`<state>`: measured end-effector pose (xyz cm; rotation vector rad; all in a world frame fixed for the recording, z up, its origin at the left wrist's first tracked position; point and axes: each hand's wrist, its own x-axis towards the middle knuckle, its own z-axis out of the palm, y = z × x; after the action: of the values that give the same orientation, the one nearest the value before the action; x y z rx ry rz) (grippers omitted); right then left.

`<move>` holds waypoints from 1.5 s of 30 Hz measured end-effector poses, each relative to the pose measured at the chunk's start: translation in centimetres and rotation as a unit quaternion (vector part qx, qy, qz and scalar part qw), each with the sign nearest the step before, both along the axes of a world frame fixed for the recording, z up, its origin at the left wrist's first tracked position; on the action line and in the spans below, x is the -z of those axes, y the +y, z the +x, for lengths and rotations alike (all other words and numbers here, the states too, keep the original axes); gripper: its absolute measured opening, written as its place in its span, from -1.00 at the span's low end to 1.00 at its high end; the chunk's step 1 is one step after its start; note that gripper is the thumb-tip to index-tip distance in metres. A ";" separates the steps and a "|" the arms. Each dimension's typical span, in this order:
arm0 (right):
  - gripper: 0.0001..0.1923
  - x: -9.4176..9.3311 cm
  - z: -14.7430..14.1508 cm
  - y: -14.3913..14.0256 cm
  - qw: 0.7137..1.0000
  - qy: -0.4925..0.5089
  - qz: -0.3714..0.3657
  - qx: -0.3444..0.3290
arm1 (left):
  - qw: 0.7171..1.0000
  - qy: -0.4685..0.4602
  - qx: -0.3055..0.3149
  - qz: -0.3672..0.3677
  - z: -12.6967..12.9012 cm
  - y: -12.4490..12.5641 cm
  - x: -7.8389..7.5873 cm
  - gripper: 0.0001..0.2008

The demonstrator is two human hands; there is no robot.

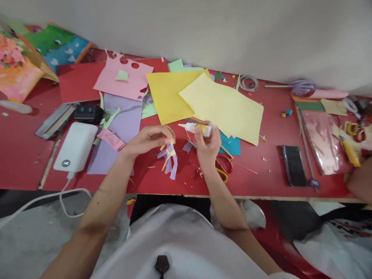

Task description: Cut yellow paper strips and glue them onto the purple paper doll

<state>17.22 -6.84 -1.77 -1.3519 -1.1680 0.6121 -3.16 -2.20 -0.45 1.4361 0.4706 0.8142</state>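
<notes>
My left hand (154,138) pinches the top of a paper tassel (171,162) made of purple and yellow strips, which hang loose above the red table. In my right hand (208,143) is a small white glue bottle (195,128) with a yellow label. It lies nearly level, and its thin nozzle points left, toward my left hand, without touching the tassel. Below my right hand rest scissors (225,164) with red and yellow handles, partly hidden by the wrist. A blue paper piece (232,145) lies just beyond that hand.
Cream paper (229,102) and yellow paper (168,95) lie behind my hands, with pink paper (128,75) farther left. A white power bank (77,145) with a cable sits left. On the right are a phone (293,166) and another person's arm (362,180).
</notes>
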 end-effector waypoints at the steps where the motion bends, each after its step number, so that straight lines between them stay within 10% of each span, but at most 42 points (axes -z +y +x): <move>1: -0.79 0.0 0.0 0.1 0.999 -0.029 -0.013 -0.017 | 1.000 0.000 -0.001 -0.006 0.0 -0.1 -0.1 -0.87; 9: -0.87 0.4 0.2 0.6 0.976 -0.209 0.021 -0.063 | 0.998 0.037 -0.048 -0.029 0.1 -0.2 -0.2 -0.82; 45: -0.91 -0.6 -0.8 -0.5 0.981 -0.140 -0.015 -0.136 | 0.967 0.222 -0.113 0.051 1.4 -0.3 -0.4 -0.78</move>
<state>16.47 -7.30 -1.16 -1.3440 -1.5969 0.6488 -1.72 -2.50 -0.02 1.6879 0.9604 0.6995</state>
